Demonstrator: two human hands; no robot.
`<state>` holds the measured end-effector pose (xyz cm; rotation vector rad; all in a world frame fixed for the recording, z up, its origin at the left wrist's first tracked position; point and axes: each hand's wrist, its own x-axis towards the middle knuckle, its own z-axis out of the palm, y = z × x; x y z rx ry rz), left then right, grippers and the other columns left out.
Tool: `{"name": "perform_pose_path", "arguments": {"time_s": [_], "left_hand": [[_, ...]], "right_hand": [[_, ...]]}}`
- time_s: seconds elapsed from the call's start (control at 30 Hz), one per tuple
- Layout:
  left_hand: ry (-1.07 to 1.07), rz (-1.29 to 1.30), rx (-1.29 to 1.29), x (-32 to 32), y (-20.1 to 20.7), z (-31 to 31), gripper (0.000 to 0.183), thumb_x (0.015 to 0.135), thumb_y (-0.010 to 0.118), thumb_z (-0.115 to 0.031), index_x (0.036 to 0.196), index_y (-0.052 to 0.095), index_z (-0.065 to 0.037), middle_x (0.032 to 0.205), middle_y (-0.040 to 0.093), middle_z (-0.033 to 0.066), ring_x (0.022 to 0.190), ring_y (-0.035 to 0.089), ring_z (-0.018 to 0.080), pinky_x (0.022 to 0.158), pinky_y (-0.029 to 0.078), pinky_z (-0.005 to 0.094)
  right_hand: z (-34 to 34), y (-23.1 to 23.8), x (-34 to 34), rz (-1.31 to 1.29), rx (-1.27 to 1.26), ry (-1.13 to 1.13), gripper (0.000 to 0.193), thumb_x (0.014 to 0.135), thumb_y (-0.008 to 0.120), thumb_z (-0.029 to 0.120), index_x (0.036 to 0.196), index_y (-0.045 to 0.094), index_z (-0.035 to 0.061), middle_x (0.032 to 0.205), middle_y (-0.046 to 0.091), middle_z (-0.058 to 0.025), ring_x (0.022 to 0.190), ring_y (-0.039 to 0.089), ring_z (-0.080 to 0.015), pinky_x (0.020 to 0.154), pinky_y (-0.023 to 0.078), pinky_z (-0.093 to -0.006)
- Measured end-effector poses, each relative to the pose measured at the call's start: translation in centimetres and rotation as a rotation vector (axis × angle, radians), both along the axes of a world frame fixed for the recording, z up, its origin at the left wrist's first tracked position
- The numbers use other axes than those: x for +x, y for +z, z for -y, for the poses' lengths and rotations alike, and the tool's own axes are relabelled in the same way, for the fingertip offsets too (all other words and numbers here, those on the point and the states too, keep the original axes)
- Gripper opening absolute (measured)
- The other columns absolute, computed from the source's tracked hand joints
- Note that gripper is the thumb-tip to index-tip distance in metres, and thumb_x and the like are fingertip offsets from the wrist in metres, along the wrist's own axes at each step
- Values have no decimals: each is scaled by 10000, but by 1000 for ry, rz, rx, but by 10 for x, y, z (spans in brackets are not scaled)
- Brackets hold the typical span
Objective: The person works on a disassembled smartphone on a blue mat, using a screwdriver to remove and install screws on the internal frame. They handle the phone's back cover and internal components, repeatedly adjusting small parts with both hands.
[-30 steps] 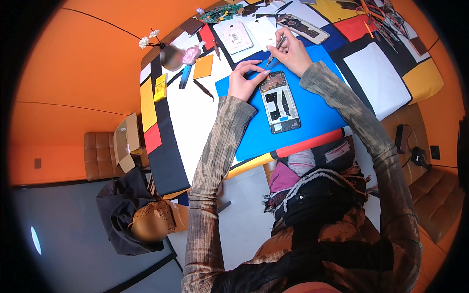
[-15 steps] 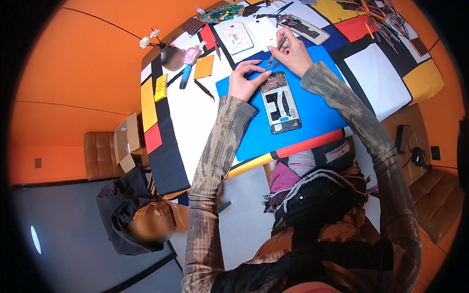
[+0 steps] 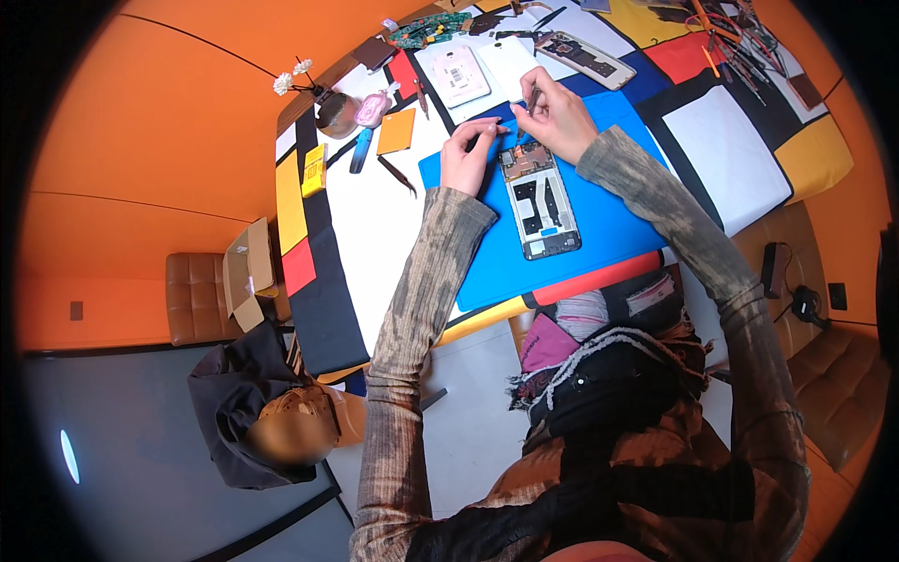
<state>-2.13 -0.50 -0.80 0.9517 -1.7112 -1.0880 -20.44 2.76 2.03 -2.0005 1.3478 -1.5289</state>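
Observation:
An opened smartphone (image 3: 540, 201), its back off and inner parts bare, lies on a blue mat (image 3: 609, 220). My right hand (image 3: 559, 117), fingers closed, grips a slim dark screwdriver-like tool (image 3: 532, 101) near the phone's far end. The tool slants down, with its tip close to the phone's upper edge. My left hand (image 3: 467, 155) hovers left of that same end, apart from the phone. Its thumb and fingers are drawn together in a pinch; anything between them is too small to make out.
Left of the mat lie black tweezers (image 3: 397, 175), an orange card-like block (image 3: 396, 130), a blue tool (image 3: 361, 150) and a yellow box (image 3: 314, 170). Beyond it are a pale phone back (image 3: 459, 77) and another opened phone (image 3: 584, 58). Several tools (image 3: 740, 61) cluster at far right.
My left hand has drawn back left, off the phone's far end, uncovering its upper left corner. The right hand has shifted slightly nearer, still gripping the tool. The phone stays on the mat.

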Motion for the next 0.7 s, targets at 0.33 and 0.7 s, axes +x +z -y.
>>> {"name": "perform_pose_path", "arguments": {"time_s": [0.33, 0.7], "left_hand": [[0, 6, 5, 0, 0, -1, 198, 878, 575, -139, 911, 700, 11, 1066, 658, 123, 1018, 595, 195, 926, 431, 311], [-4, 25, -9, 1, 0, -1, 204, 880, 571, -146, 915, 703, 6, 1072, 657, 120, 1031, 590, 198, 929, 428, 310]], "right_hand": [[-1, -1, 1, -89, -75, -18, 237, 833, 657, 163, 921, 453, 82, 568, 434, -4, 543, 455, -120, 522, 392, -280], [-1, -1, 0, -108, -92, -4, 223, 835, 651, 151, 915, 455, 83, 539, 423, 4, 543, 444, -118, 520, 387, -280]]}}
